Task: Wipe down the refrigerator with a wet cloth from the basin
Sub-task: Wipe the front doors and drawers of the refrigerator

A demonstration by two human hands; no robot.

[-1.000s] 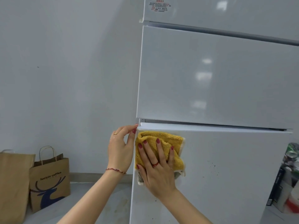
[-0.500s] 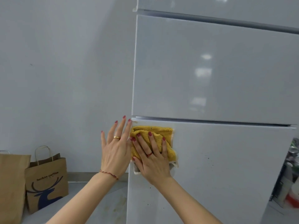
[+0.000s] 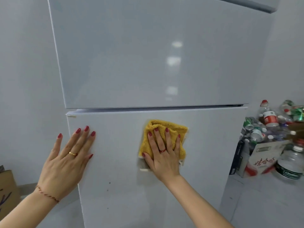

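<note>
- Grey wall behind, white refrigerator fills the view; the seam between its upper and lower doors runs across mid-frame.
- Right hand: fingers spread, palm flat, pressing the folded yellow cloth on the lower door just under the seam, right of centre.
- Left hand: spread flat against the lower door near its left edge, holding nothing.
- Right of the fridge: box of empty bottles. Brown paper bag at lower left.

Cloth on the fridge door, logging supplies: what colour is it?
The folded terry cloth is mustard yellow, seen in the head view.
</note>
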